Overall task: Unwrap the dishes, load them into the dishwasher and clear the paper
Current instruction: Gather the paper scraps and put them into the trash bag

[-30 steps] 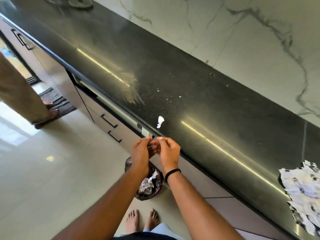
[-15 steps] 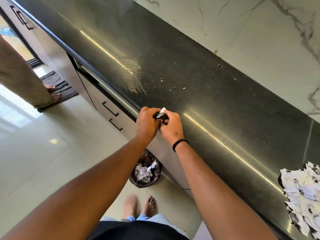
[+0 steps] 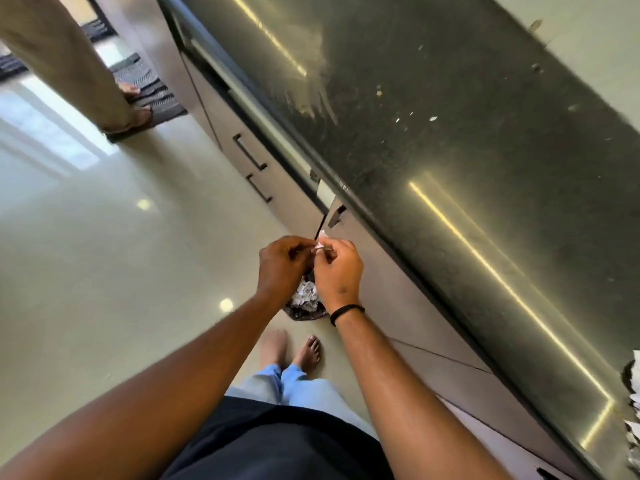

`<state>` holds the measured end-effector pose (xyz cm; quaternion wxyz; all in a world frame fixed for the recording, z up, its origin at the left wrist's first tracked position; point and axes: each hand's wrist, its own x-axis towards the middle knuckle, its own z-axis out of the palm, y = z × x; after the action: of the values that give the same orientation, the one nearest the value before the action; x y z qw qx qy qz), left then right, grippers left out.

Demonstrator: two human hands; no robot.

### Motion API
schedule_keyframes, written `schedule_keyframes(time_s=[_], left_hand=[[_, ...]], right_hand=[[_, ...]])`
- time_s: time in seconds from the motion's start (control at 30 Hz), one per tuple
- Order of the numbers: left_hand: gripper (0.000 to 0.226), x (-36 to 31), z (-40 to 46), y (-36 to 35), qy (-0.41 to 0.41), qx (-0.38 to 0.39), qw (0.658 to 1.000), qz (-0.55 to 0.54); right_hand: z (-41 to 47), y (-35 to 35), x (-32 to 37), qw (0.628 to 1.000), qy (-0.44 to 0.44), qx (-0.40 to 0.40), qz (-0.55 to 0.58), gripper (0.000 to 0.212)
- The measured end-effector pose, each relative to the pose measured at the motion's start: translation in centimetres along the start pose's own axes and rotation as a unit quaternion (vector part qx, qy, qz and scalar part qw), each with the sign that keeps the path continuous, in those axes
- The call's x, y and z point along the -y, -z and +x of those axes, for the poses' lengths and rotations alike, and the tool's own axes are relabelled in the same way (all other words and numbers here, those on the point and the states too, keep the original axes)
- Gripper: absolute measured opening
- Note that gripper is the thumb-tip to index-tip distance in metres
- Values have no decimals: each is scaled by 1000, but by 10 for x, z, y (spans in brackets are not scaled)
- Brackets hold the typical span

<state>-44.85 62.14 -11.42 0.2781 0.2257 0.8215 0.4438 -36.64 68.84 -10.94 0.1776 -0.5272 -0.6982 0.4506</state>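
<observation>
The bench (image 3: pixel 450 168) edge runs just past your right hand (image 3: pixel 337 271), cabinet fronts right below it, and there's plenty of open floor (image 3: pixel 104 271) off to your left. Both hands are up off the bench, your left hand (image 3: pixel 282 268) and right pinching one small paper scrap (image 3: pixel 320 244) between the fingertips, directly above the trash bin (image 3: pixel 304 306) with crumpled paper inside.

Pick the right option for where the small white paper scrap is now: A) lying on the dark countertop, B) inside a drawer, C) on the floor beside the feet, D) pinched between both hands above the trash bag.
D: the paper scrap is pinched between the left hand and right hand, directly above the trash bag of crumpled paper.
</observation>
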Motion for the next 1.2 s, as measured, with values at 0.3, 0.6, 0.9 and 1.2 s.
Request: schedule_keyframes(time_s=[0.3, 0.6, 0.9, 1.2], left_hand=[[21, 102, 26, -63, 162, 54, 984, 58], [17, 213, 43, -140, 225, 121, 967, 20], [23, 226, 51, -148, 292, 91, 952, -14], [15, 71, 10, -103, 184, 147, 969, -71]], right_hand=[[18, -81, -116, 969, -240, -22, 56, 16], [52, -130, -251, 933, -358, 14, 30, 12], [67, -136, -274, 886, -418, 35, 199, 42], [29, -27, -132, 882, -351, -21, 315, 15]])
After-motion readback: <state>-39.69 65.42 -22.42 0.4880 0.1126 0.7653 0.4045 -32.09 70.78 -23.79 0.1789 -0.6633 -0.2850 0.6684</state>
